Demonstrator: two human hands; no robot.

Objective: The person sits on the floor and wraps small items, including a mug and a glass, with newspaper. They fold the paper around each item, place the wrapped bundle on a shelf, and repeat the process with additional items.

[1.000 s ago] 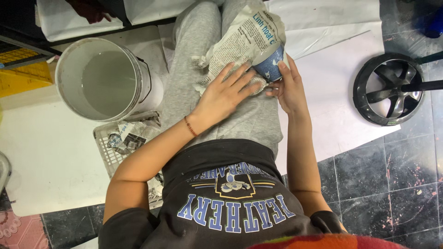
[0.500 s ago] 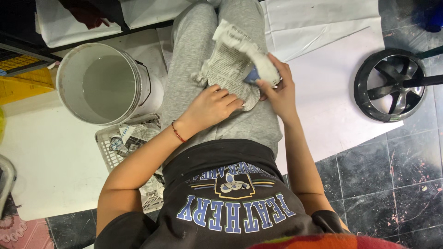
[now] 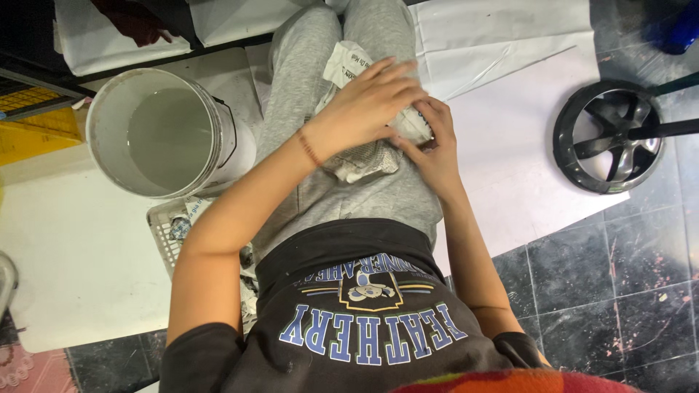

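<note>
A bundle wrapped in printed newspaper rests on my lap, over grey trousers. My left hand lies flat on top of the bundle, fingers spread and pressing the paper down. My right hand cups the right end of the bundle, fingers curled around the paper. What is inside the wrapping is hidden.
A white bucket holding cloudy liquid stands at my left. A white basket with newspaper scraps sits below it. White sheets cover the floor to the right, beside a black wheel. Dark tiles lie at lower right.
The bundle, held up with its blue part showing, has come down onto my lap. My left hand has moved on top of it, and the paper now covers it fully.
</note>
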